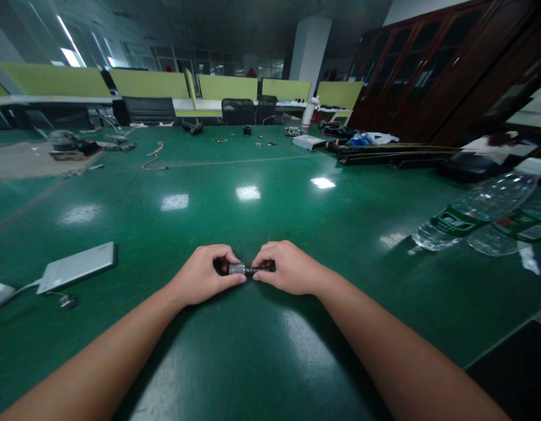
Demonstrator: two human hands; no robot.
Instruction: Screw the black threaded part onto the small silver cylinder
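Note:
A small part with a grey cylinder [237,269] and a dark, ridged shaft [249,271] lies lengthwise between my hands, low over the green table [253,222]. My left hand [207,273] is closed on the grey cylinder, with thumb and fingers on either side of it. On the other side, my right hand [288,268] pinches the dark shaft near its right end. The fingertips of the two hands are a short gap apart. What lies inside each palm is hidden.
At left lie a silver flat box [80,268] with a cable and a small metal piece [68,301]. Clear plastic bottles [476,213] stand at right. Farther back are a cord [154,158], a white bottle [309,114] and dark long bars [384,153].

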